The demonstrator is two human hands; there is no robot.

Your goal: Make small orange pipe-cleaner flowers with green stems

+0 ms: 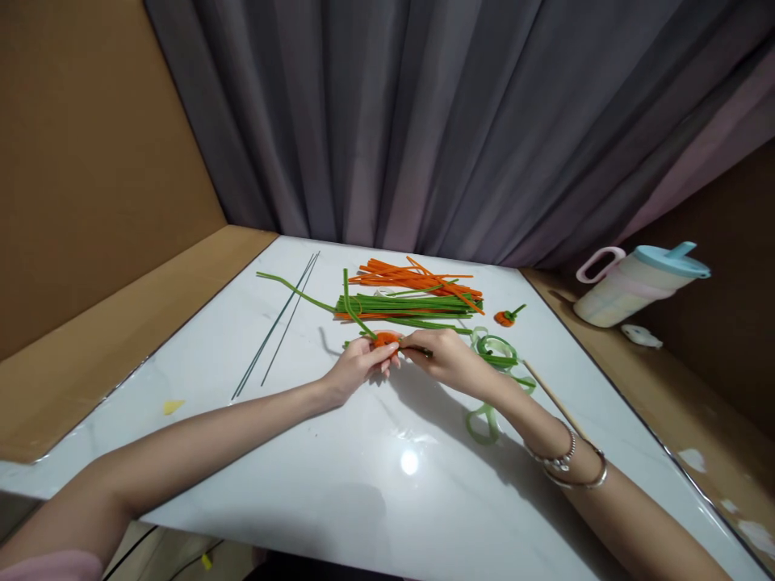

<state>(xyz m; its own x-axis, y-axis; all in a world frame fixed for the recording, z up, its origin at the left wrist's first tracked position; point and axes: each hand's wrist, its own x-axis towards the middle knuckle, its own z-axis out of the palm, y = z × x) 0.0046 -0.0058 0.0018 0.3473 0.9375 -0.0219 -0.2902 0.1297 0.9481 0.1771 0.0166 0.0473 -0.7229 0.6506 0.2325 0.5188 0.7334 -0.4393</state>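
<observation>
My left hand (352, 369) is closed on a small rounded orange pipe-cleaner piece (385, 340), held a little above the table. A long green pipe cleaner (357, 313) sticks up from its left side. At the piece's right side, my right hand (446, 357) pinches what looks like a green pipe cleaner, mostly hidden by the fingers. Just beyond the hands lie a bundle of green pipe cleaners (412, 306) and a pile of orange pipe cleaners (387, 273). A small orange pumpkin-like piece with a green stem (504, 319) rests farther right.
Green-handled scissors (483, 425) and a tape roll (497, 349) lie by my right forearm, near a thin wooden stick (550, 394). Several thin wires (278, 323) are on the left, with a yellow scrap (173, 407). A lidded cup (633, 286) stands at the right edge.
</observation>
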